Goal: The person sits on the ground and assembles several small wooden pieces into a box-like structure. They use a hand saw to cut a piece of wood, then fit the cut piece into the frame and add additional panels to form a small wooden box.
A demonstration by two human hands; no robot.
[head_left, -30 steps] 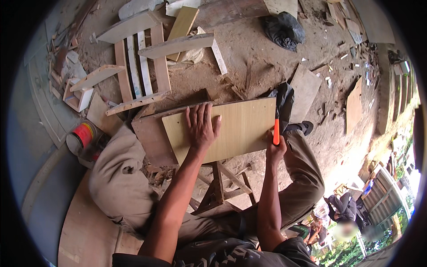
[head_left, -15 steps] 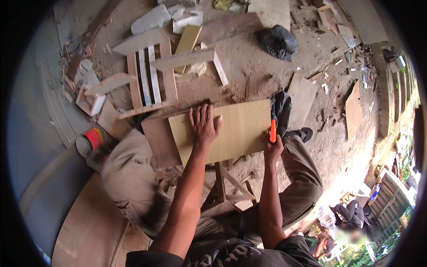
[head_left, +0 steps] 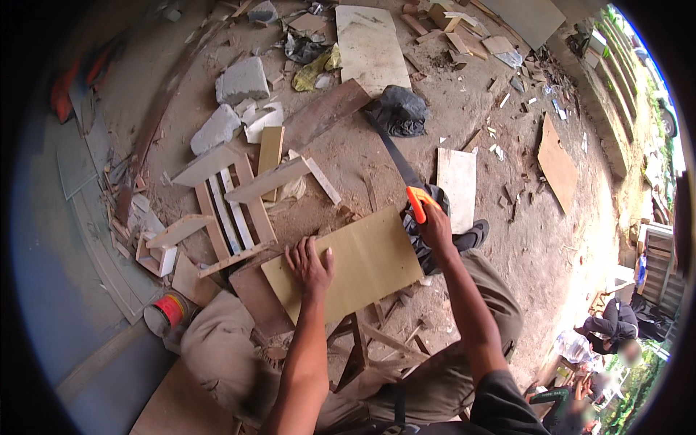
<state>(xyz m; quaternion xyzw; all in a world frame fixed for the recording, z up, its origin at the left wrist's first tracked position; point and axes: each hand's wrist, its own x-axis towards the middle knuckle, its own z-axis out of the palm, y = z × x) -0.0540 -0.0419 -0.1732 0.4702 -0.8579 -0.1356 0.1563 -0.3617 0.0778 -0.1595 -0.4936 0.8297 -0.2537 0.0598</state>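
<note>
A rectangular plywood board (head_left: 362,268) lies across a rough wooden stand (head_left: 357,355) between my knees. My left hand (head_left: 312,267) rests on the board's left part, its fingers stretched toward the far edge. Just beyond the board's right end, my right hand (head_left: 437,230) is closed round the orange handle of a handsaw (head_left: 419,201). The saw's dark blade points away and to the left, apart from the board. Beneath the board's left side a darker brown panel (head_left: 255,299) sticks out.
A slatted wooden frame (head_left: 243,210) and concrete chunks (head_left: 243,80) lie beyond on the left. A black plastic bag (head_left: 399,110) sits past the saw's tip. A paint can (head_left: 170,310) stands by my left knee. Other people (head_left: 612,322) are at the lower right.
My right hand has lifted the handsaw from the board's right edge, and its blade now extends away from me. My left hand stays on the board. The view has shifted.
</note>
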